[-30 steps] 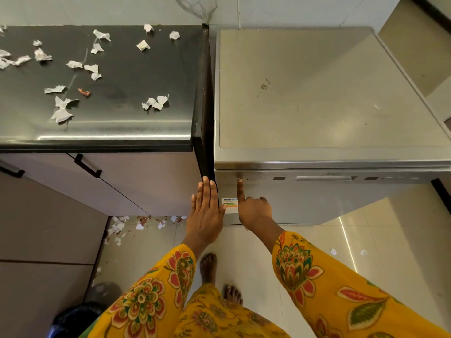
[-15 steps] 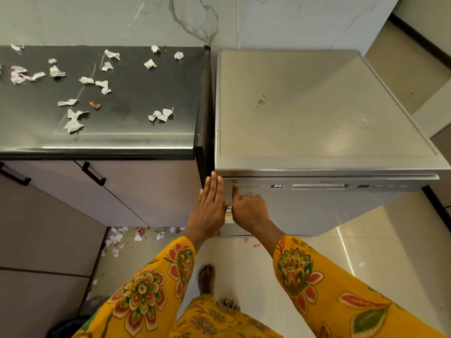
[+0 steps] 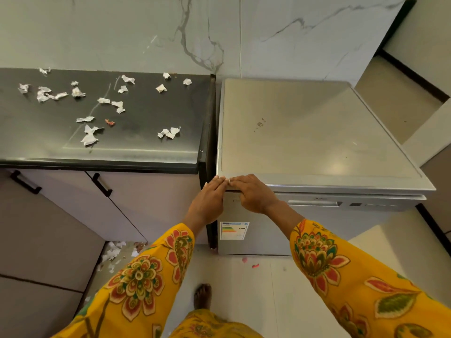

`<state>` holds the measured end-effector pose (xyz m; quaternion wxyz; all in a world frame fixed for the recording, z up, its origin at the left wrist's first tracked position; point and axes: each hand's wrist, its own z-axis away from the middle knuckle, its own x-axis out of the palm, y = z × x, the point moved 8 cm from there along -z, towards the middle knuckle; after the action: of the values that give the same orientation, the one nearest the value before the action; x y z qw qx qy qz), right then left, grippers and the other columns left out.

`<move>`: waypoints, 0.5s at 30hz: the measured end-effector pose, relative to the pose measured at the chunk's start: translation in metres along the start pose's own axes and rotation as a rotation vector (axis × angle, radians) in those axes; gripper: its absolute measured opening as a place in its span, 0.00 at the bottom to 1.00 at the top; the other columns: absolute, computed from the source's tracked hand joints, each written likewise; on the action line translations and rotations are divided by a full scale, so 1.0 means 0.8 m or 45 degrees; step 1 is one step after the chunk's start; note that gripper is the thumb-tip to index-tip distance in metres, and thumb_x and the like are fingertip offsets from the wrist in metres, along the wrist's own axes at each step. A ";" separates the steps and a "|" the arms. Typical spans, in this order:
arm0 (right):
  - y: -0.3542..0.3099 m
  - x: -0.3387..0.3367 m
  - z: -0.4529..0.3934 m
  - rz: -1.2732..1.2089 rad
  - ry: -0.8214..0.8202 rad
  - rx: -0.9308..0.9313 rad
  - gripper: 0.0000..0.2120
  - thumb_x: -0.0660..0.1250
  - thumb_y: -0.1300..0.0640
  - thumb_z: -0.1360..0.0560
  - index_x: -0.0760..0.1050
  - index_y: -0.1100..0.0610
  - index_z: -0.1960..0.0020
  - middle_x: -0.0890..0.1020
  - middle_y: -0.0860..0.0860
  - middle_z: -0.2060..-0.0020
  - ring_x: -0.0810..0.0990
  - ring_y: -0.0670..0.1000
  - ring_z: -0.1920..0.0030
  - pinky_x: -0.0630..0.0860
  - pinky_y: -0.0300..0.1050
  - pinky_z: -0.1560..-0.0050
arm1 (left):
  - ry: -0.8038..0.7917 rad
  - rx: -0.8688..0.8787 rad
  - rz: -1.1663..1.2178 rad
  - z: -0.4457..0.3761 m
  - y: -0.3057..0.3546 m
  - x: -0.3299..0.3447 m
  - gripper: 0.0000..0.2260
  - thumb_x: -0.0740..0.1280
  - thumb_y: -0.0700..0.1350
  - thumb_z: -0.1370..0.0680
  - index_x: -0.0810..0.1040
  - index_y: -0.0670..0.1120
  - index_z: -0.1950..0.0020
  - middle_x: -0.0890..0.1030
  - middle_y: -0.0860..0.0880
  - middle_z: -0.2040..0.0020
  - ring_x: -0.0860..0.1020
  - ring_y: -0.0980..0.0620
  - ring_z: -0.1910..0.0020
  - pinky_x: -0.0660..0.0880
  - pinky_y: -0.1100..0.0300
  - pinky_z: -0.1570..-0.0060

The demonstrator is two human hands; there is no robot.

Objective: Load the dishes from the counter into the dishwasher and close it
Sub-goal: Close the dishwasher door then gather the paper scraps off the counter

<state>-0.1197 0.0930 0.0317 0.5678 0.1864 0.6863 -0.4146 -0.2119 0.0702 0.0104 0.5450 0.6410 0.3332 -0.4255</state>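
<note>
The silver dishwasher (image 3: 317, 132) stands right of the black counter (image 3: 151, 152), and its door (image 3: 329, 225) is closed. Both my hands are at its top front left corner. My left hand (image 3: 208, 200) lies with straight fingers against the corner edge. My right hand (image 3: 251, 193) rests beside it on the front lip, fingers pointing left, so the fingertips of both hands meet. Neither hand holds anything. I see no dishes on the counter.
Several torn paper scraps (image 3: 90, 136) lie scattered on the counter, and more litter the floor (image 3: 112, 253) below the cabinets. Cabinet doors with black handles (image 3: 101, 184) sit under the counter. An energy label (image 3: 233, 230) is stuck on the door. My bare foot (image 3: 202, 296) stands on the tiled floor.
Both hands rose from the control strip and door front to the dishwasher's top front edge. My right index finger no longer presses the panel. The view tilted up and back.
</note>
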 end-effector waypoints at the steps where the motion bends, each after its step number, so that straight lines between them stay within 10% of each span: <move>1: 0.002 -0.004 -0.005 -0.059 -0.027 0.042 0.19 0.56 0.65 0.23 0.72 0.59 0.33 0.77 0.56 0.37 0.72 0.57 0.37 0.68 0.50 0.34 | -0.001 -0.006 0.023 -0.002 0.001 -0.003 0.24 0.57 0.35 0.20 0.59 0.43 0.24 0.60 0.45 0.24 0.55 0.47 0.24 0.55 0.52 0.26; 15: 0.006 -0.038 -0.016 0.026 -0.392 0.027 0.15 0.55 0.63 0.20 0.73 0.66 0.37 0.74 0.56 0.34 0.71 0.54 0.36 0.68 0.45 0.36 | -0.284 -0.139 0.077 -0.022 0.002 -0.044 0.17 0.56 0.43 0.18 0.71 0.42 0.30 0.74 0.44 0.33 0.71 0.47 0.33 0.65 0.55 0.34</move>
<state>-0.1153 0.1123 0.0585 0.6686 0.1335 0.5847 -0.4396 -0.2218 0.0888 0.0435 0.6255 0.5686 0.2737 -0.4588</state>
